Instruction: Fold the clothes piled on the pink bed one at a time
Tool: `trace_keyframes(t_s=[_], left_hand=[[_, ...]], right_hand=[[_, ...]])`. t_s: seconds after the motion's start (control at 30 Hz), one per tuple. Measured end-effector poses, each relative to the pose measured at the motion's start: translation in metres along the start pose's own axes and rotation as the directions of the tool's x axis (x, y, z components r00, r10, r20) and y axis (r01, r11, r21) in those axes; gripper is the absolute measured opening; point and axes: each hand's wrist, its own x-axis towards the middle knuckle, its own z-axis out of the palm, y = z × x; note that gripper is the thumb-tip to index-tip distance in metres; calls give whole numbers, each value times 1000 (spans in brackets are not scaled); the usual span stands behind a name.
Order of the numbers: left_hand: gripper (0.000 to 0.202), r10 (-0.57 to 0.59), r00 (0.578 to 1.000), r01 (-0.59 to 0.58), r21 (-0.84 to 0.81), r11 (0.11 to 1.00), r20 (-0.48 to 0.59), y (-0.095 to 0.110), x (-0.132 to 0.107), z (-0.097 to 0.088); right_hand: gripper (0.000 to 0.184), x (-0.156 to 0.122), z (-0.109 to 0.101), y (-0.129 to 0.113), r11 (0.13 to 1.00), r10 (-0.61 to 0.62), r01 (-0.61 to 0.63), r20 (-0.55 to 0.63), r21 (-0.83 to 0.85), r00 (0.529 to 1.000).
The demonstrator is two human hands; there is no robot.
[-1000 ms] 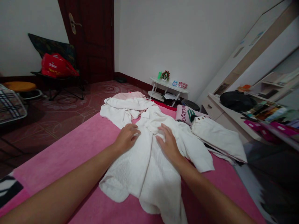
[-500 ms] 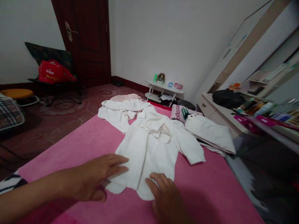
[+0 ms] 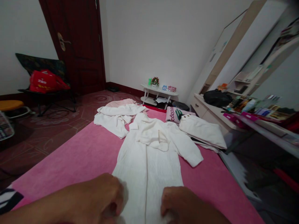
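A white shirt (image 3: pixel 161 168) with a hood or collar lies spread on the pink bed cover (image 3: pixel 93 146), its lower part toward me. My left hand (image 3: pixel 105 196) has its fingers curled on the shirt's left side near the bottom. On the right side, my right hand (image 3: pixel 179 202) is likewise closed on the cloth, the fingertips partly hidden under the hand. One sleeve stretches out to the right. The hem runs out of view below, between and behind my hands.
White clothing (image 3: pixel 112 118) lies rumpled at the far left of the bed. Folded white trousers (image 3: pixel 202 130) and a folded printed pink garment (image 3: pixel 174 114) lie at the right. A cluttered dressing table (image 3: pixel 207 113) borders the bed's right side. Beyond stands a small white table (image 3: pixel 158 90).
Both hands have gone from loosely spread fingers to closed on the shirt. The shirt's lower part now reaches closer to me and looks straighter. The camera view has shifted slightly.
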Motion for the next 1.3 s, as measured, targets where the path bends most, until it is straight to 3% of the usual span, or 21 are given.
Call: trace_keyframes(t_s=[0.07,0.1,0.17,0.23,0.3,0.4,0.47,0.57,0.67,0.7,0.77,0.87,0.9,0.97,1.03,1.1,1.2,1.3], left_hand=[[33,-57,995,56,9,998,78,-3,11,5],[39,-107,993,105,49,993,46,-6,20,9],[48,-202,972,216,123,969,-116,-14,40,15],[54,-251,940,290,155,944,-231,-19,58,21],[55,-277,917,328,148,933,-286,-21,72,27],[41,-248,909,308,139,941,-334,-21,83,37],[27,-192,916,253,135,958,-353,-22,86,44],[24,-142,915,194,105,975,-378,-30,88,51],[22,-153,905,172,12,985,-398,-42,89,55],[19,-161,898,164,-28,986,-409,-46,89,55],[15,-191,873,161,-105,981,-449,-52,89,55],[30,-208,803,135,-168,976,-559,-62,91,53],[39,-196,771,116,-169,979,-606,-65,92,51],[55,-164,717,85,-149,985,-677,-74,98,46],[60,-136,705,77,-115,990,-696,-82,105,39],[51,-106,740,75,-76,994,-664,-88,114,30],[32,-85,782,73,-45,996,-617,-94,129,14],[36,-152,800,167,-27,986,-581,-102,147,-2]], right_hand=[[29,5,-8,3,997,38,-41,42,71,998],[28,14,-12,6,991,41,-43,18,125,999],[21,40,-19,15,976,68,-36,-142,214,987],[22,72,-25,28,981,83,-7,-381,196,921],[33,102,-29,43,997,38,8,-581,76,813],[56,138,-31,67,997,-54,5,-692,-73,720],[69,156,-29,82,994,-69,-11,-686,-112,724],[79,174,-27,99,992,29,-97,-604,-80,796],[56,178,-29,108,983,151,-181,-555,0,818],[42,175,-31,108,982,164,-190,-582,16,796],[24,163,-37,107,987,135,-160,-711,32,690],[21,138,-43,104,999,34,-42,-874,15,485],[21,130,-44,104,1000,1,-7,-885,-3,465],[23,115,-42,108,999,-37,11,-848,-36,529],[31,106,-38,114,998,-11,-41,-786,-47,618],[44,101,-32,122,991,60,-129,-741,-36,669],[55,99,-24,131,975,160,-221,-699,2,697],[54,100,-19,134,966,219,-253,-671,48,709]])
